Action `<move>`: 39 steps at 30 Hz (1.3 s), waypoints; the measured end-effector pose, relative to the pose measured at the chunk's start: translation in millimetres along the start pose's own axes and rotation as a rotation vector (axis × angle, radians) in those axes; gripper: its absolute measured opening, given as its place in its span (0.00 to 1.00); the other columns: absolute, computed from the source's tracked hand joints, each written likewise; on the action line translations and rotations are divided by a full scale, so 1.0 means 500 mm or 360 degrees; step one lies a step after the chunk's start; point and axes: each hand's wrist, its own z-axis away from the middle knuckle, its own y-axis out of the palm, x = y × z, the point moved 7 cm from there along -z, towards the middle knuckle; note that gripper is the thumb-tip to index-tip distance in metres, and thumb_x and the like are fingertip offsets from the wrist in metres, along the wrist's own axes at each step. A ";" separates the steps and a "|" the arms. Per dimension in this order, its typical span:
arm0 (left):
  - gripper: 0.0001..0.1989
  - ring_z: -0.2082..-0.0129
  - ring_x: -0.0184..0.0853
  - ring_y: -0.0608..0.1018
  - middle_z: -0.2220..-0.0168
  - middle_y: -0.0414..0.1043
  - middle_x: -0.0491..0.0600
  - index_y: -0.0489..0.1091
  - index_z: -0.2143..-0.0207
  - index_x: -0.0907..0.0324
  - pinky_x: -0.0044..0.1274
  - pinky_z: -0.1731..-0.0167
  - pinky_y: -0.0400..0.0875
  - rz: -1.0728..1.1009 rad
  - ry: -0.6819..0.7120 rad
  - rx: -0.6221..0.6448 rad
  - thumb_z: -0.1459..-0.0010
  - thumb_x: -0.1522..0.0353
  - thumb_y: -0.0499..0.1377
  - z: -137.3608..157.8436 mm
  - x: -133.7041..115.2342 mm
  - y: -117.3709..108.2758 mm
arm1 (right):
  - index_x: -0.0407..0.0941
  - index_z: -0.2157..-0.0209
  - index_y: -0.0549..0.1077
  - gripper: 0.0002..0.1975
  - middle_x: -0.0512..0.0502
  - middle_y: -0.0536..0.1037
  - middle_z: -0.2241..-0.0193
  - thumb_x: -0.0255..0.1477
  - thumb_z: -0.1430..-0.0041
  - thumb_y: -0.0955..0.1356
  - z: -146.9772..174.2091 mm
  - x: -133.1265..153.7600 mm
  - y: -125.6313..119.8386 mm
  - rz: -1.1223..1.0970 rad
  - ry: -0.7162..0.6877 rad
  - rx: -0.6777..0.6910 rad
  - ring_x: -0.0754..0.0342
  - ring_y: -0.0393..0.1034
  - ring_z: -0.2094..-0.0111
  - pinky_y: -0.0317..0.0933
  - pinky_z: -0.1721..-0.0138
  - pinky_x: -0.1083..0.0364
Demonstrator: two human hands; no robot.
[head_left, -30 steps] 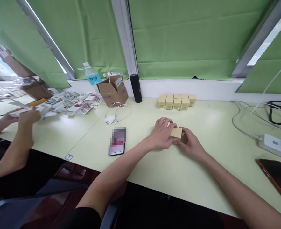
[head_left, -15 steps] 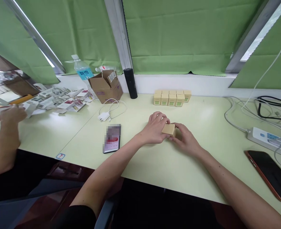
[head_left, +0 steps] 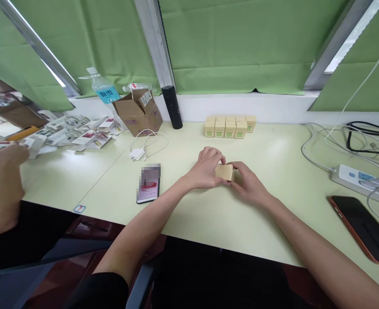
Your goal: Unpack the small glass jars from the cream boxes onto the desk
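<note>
Here, beige box [head_left: 223, 172] between left fingers [head_left: 217, 157] and right fingers [head_left: 240, 166].

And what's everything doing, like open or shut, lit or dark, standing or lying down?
Small box, held; its top looks shut
Left hand, closed on the small box
Right hand, closed on it too
Grouped boxes, tops shut
Cardboard box, flaps open
Blue-labelled bottle, standing, capped
Black cylinder, standing
Left phone, lying, screen lit
Right phone, lying, screen dark
White charger, lying
Green blinds, down
</note>
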 end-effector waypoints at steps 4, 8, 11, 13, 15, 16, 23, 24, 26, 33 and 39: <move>0.17 0.46 0.47 0.65 0.52 0.69 0.52 0.67 0.62 0.56 0.41 0.46 0.65 -0.0057 0.0067 -0.0136 0.47 0.63 0.72 0.000 0.002 -0.003 | 0.50 0.43 0.65 0.22 0.39 0.77 0.48 0.39 0.37 0.69 -0.001 -0.017 -0.005 -0.0024 0.0104 -0.0078 0.39 0.74 0.50 0.71 0.52 0.41; 0.10 0.47 0.46 0.67 0.53 0.70 0.53 0.68 0.63 0.57 0.40 0.47 0.65 -0.0176 0.0179 -0.0309 0.43 0.68 0.68 0.002 -0.003 -0.006 | 0.50 0.46 0.67 0.25 0.40 0.78 0.50 0.43 0.41 0.73 -0.002 -0.038 -0.013 -0.0151 0.0244 -0.0219 0.40 0.75 0.50 0.71 0.50 0.41; 0.06 0.48 0.45 0.69 0.52 0.71 0.54 0.69 0.61 0.56 0.39 0.49 0.66 -0.0242 0.0267 -0.0508 0.40 0.69 0.64 0.009 -0.007 -0.011 | 0.50 0.47 0.67 0.26 0.41 0.77 0.48 0.44 0.42 0.73 0.000 -0.048 -0.018 -0.0240 0.0286 -0.0316 0.40 0.74 0.48 0.70 0.47 0.40; 0.04 0.50 0.44 0.71 0.52 0.71 0.55 0.70 0.60 0.56 0.39 0.50 0.67 -0.0287 0.0344 -0.0633 0.37 0.68 0.62 0.017 -0.012 -0.015 | 0.50 0.48 0.67 0.26 0.41 0.76 0.48 0.45 0.43 0.73 0.001 -0.055 -0.025 -0.0255 0.0298 -0.0411 0.40 0.74 0.48 0.70 0.46 0.38; 0.05 0.52 0.43 0.72 0.51 0.71 0.56 0.71 0.60 0.56 0.39 0.51 0.68 -0.0312 0.0448 -0.0704 0.36 0.65 0.61 0.025 -0.018 -0.015 | 0.50 0.48 0.66 0.26 0.40 0.75 0.48 0.45 0.43 0.73 0.003 -0.064 -0.033 -0.0252 0.0321 -0.0515 0.41 0.73 0.48 0.70 0.45 0.37; 0.06 0.53 0.43 0.72 0.52 0.71 0.56 0.72 0.60 0.56 0.39 0.52 0.68 -0.0314 0.0511 -0.0736 0.35 0.63 0.61 0.030 -0.022 -0.015 | 0.50 0.48 0.65 0.26 0.40 0.75 0.48 0.46 0.43 0.73 0.004 -0.068 -0.037 -0.0252 0.0333 -0.0566 0.41 0.72 0.48 0.69 0.44 0.37; 0.14 0.64 0.38 0.72 0.65 0.73 0.52 0.72 0.72 0.56 0.35 0.61 0.66 -0.0200 0.0648 -0.0931 0.32 0.66 0.55 0.040 -0.021 -0.017 | 0.50 0.49 0.64 0.27 0.40 0.72 0.50 0.46 0.43 0.73 0.005 -0.079 -0.050 -0.0247 0.0282 -0.0769 0.41 0.70 0.47 0.71 0.46 0.36; 0.16 0.65 0.38 0.71 0.68 0.73 0.51 0.71 0.74 0.56 0.35 0.62 0.65 -0.0162 0.0611 -0.0934 0.32 0.67 0.55 0.037 -0.017 -0.015 | 0.50 0.49 0.64 0.26 0.40 0.72 0.49 0.46 0.43 0.73 0.005 -0.078 -0.049 -0.0241 0.0266 -0.0762 0.41 0.70 0.47 0.71 0.46 0.37; 0.17 0.68 0.36 0.70 0.72 0.72 0.49 0.68 0.77 0.57 0.34 0.63 0.65 -0.0102 0.0537 -0.0904 0.32 0.68 0.56 0.031 -0.011 -0.010 | 0.50 0.48 0.64 0.26 0.39 0.72 0.49 0.45 0.42 0.72 0.005 -0.078 -0.045 -0.0221 0.0253 -0.0726 0.41 0.70 0.46 0.71 0.46 0.37; 0.11 0.65 0.38 0.72 0.72 0.75 0.49 0.74 0.70 0.57 0.35 0.61 0.67 -0.0073 0.0357 -0.0697 0.33 0.69 0.56 0.022 -0.008 0.012 | 0.49 0.49 0.63 0.28 0.38 0.74 0.49 0.48 0.44 0.73 0.011 -0.098 -0.035 -0.0164 0.0471 -0.0609 0.40 0.72 0.48 0.70 0.47 0.39; 0.10 0.59 0.41 0.72 0.66 0.76 0.53 0.76 0.61 0.58 0.37 0.57 0.70 -0.0053 0.0249 -0.0723 0.33 0.69 0.54 0.024 0.002 0.022 | 0.50 0.52 0.63 0.32 0.40 0.77 0.52 0.52 0.51 0.75 0.017 -0.114 -0.036 0.0087 0.0733 -0.0500 0.40 0.74 0.53 0.69 0.61 0.47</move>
